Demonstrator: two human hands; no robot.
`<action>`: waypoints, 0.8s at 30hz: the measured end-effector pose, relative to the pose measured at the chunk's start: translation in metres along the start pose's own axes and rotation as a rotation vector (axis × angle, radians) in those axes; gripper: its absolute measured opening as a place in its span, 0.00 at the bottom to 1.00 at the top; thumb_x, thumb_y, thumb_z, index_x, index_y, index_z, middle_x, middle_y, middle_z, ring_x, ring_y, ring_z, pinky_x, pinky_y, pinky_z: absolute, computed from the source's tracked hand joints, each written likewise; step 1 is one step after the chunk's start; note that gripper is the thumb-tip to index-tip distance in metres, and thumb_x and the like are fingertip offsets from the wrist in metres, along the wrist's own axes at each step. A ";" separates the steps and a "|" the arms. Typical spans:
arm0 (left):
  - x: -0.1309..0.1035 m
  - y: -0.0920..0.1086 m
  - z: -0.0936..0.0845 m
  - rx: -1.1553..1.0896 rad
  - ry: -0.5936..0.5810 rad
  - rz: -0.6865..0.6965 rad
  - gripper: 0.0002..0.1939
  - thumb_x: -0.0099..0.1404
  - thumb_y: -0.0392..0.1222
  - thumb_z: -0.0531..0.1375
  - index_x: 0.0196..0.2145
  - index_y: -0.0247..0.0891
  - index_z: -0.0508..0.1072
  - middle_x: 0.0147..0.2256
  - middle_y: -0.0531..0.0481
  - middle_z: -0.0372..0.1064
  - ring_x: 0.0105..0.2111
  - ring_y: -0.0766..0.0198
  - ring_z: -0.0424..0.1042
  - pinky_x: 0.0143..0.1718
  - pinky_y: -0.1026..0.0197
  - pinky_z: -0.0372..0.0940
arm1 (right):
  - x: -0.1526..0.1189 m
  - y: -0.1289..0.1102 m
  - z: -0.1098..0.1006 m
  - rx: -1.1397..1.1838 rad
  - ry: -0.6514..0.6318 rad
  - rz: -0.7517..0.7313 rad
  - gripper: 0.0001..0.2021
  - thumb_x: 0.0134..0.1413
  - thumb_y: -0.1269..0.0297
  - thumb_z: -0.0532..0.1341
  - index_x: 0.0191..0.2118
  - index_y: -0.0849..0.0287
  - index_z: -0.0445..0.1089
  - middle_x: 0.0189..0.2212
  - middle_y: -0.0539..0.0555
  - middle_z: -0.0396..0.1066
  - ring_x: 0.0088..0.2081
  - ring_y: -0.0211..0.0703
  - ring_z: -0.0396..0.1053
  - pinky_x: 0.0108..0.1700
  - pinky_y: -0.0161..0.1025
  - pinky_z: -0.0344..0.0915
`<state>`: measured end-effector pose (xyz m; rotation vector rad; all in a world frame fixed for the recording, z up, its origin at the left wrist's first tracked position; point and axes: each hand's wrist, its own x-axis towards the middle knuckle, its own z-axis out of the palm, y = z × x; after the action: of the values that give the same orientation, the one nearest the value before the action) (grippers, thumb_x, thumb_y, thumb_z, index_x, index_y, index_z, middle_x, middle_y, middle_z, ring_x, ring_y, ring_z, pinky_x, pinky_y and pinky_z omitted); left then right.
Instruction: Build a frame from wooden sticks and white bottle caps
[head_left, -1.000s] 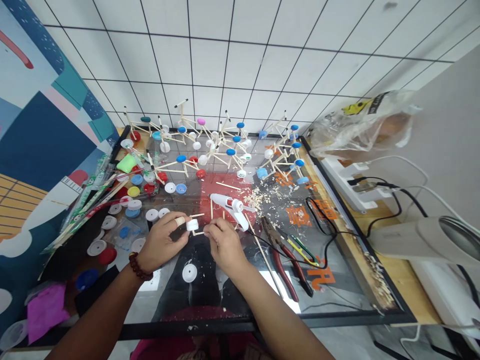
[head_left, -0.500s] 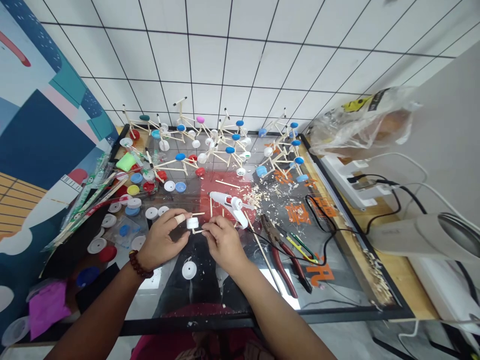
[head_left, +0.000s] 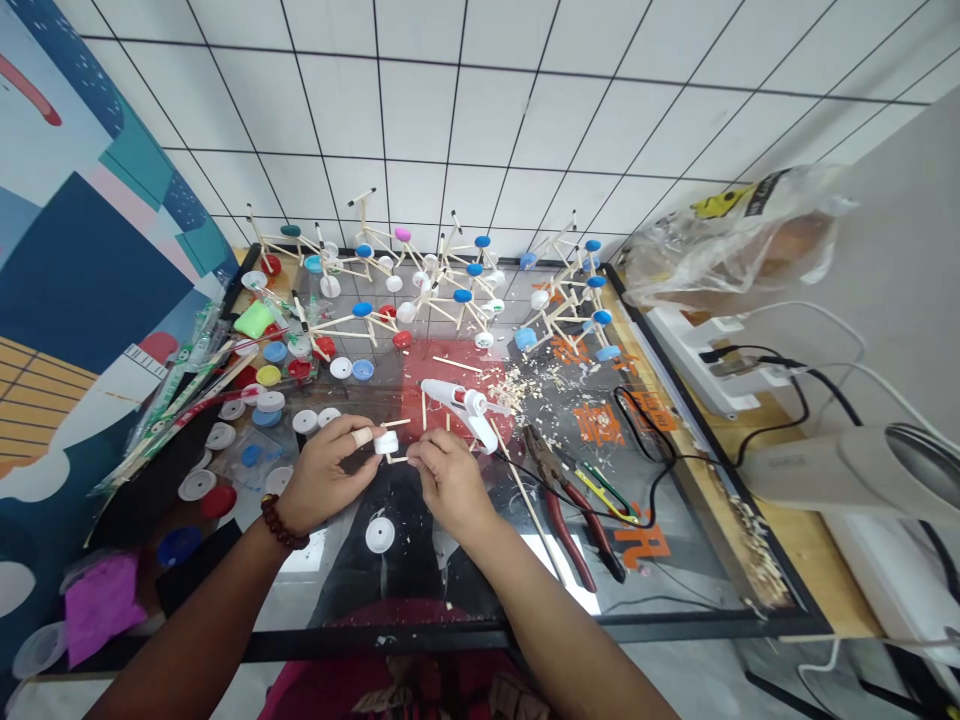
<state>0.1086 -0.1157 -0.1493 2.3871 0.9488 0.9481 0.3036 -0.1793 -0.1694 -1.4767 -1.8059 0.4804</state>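
On my feed I've a wht cap point(head_left: 387, 443) at approx 8 o'clock from ctr, round face up; thin pale wd stick point(head_left: 398, 460) at its 5 o'clock, pointing 3 o'clock, contact unclear.

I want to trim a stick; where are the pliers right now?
In the head view, the red-handled pliers lie right of the right hand, close beside the yellow tool.
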 end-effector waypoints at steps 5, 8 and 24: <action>0.002 0.003 0.000 0.006 0.004 0.016 0.15 0.62 0.32 0.61 0.47 0.41 0.74 0.42 0.47 0.72 0.42 0.62 0.73 0.43 0.60 0.69 | -0.001 0.000 0.001 0.002 0.016 -0.008 0.10 0.59 0.77 0.56 0.36 0.58 0.73 0.34 0.54 0.69 0.38 0.44 0.66 0.43 0.40 0.63; 0.002 0.003 0.000 0.009 -0.001 0.017 0.15 0.62 0.32 0.61 0.47 0.41 0.74 0.42 0.47 0.72 0.42 0.62 0.73 0.43 0.60 0.69 | -0.001 -0.001 0.001 0.009 0.021 -0.007 0.09 0.58 0.76 0.57 0.35 0.58 0.73 0.33 0.54 0.68 0.37 0.44 0.66 0.42 0.40 0.62; 0.001 0.003 0.001 0.020 0.000 0.009 0.14 0.62 0.33 0.60 0.46 0.41 0.75 0.41 0.47 0.73 0.41 0.61 0.73 0.42 0.60 0.70 | -0.002 -0.003 0.000 -0.005 0.020 -0.015 0.07 0.59 0.72 0.58 0.36 0.57 0.73 0.32 0.53 0.68 0.36 0.43 0.66 0.42 0.41 0.62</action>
<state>0.1111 -0.1175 -0.1478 2.4098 0.9523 0.9469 0.3020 -0.1816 -0.1677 -1.4657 -1.8029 0.4523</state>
